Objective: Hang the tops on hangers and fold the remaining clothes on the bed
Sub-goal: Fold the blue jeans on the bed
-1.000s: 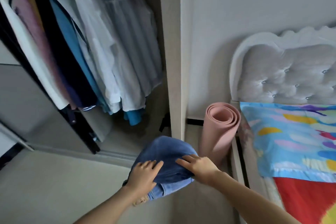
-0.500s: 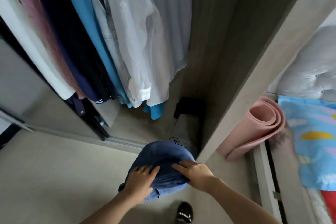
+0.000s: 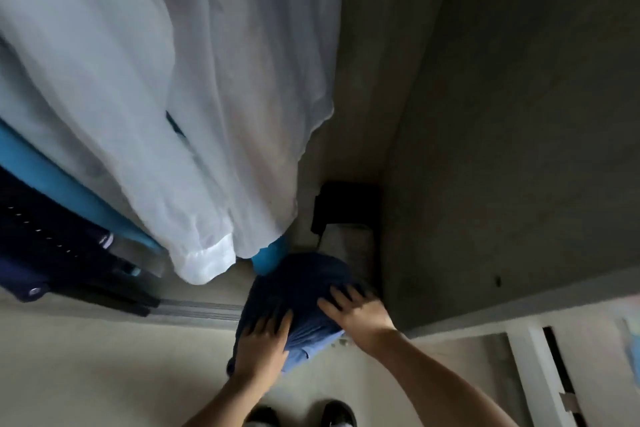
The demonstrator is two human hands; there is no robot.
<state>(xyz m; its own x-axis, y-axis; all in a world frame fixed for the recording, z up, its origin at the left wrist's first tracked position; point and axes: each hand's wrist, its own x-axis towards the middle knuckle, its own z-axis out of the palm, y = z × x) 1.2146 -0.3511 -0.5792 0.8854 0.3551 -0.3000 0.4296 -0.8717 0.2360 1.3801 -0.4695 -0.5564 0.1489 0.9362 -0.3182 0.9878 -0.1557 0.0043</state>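
Note:
A folded bundle of dark blue jeans (image 3: 301, 288) is held low at the wardrobe's open front, just above its floor. My left hand (image 3: 263, 347) grips the bundle's near left side, with its fingers spread over the denim. My right hand (image 3: 356, 315) holds the near right side, fingers lying across the top. A lighter blue layer shows under the bundle between my hands. Hung tops fill the rail above: white and pale shirts (image 3: 194, 149), a teal top (image 3: 266, 262) and a navy garment (image 3: 52, 236).
The wardrobe's grey side panel (image 3: 485, 149) rises close on the right. A black object (image 3: 346, 204) and a grey item (image 3: 349, 246) sit in the wardrobe's back corner, behind the jeans. The door track (image 3: 197, 308) crosses the floor. My shoes (image 3: 337, 414) show below; the white bed frame (image 3: 533, 374) stands right.
I have moved closer to the wardrobe and leaned in. The jeans bundle went forward with both hands, from in front of the track to under the hanging shirts. The bed and pink mat left view.

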